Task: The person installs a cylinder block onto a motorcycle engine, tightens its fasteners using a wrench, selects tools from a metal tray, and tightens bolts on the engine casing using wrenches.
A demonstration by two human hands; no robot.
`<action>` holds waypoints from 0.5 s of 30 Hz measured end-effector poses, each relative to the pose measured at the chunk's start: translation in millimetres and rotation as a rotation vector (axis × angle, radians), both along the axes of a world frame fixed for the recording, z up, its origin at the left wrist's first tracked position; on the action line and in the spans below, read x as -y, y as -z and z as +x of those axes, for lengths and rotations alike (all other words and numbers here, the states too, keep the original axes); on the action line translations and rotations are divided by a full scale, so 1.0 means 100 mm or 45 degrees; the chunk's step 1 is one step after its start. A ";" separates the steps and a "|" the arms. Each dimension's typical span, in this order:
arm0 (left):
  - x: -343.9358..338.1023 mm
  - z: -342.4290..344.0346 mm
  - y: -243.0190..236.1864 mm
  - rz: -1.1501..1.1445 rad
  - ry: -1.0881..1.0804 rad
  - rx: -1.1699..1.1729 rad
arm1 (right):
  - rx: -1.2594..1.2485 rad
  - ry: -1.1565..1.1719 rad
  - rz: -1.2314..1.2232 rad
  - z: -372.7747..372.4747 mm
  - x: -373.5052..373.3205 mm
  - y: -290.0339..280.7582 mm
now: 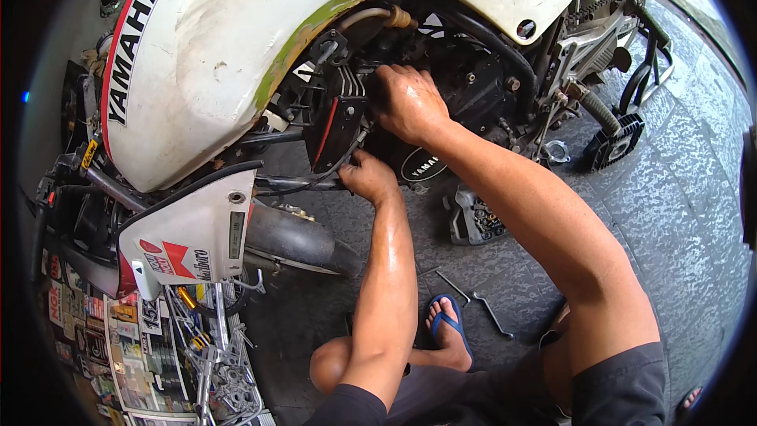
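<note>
Bare arms (544,205) near, right hand (410,102) curled at dark engine (473,91), left hand (371,177) curled by black cable (325,177), cannot tell what either holds, white tank (205,55) far left

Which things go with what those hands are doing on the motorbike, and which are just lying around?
Part of the work:
left hand and right hand
motorbike engine
probably the bent metal tool
probably the grey container of small parts

Seemingly just lying around:
round metal piece
silver metal parts, lower left
</note>
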State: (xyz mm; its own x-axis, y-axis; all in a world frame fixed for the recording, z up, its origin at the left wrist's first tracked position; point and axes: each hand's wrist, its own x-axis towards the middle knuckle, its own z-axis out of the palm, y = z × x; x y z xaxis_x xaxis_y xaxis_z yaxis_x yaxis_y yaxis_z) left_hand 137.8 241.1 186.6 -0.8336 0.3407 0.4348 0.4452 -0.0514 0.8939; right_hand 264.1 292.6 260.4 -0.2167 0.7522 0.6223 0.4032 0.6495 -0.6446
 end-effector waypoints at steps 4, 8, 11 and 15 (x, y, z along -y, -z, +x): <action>-0.01 -0.04 0.01 0.124 0.057 0.033 | 0.010 0.026 -0.015 -0.04 0.02 -0.03; 0.01 0.00 0.00 0.137 0.061 0.080 | 0.069 0.085 0.022 -0.06 0.07 -0.02; 0.06 0.05 -0.03 0.073 0.010 0.060 | 0.097 0.012 0.016 -0.01 0.10 -0.04; 0.01 0.03 0.01 0.062 -0.029 -0.077 | 0.029 0.047 0.088 0.02 0.06 -0.01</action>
State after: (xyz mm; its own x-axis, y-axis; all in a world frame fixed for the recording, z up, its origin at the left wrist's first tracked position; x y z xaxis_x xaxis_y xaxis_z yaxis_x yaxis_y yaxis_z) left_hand 140.7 239.9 186.0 -0.8124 0.2992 0.5004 0.5002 -0.0834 0.8619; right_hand 266.3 286.5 261.6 -0.2043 0.7155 0.6680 0.4422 0.6763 -0.5892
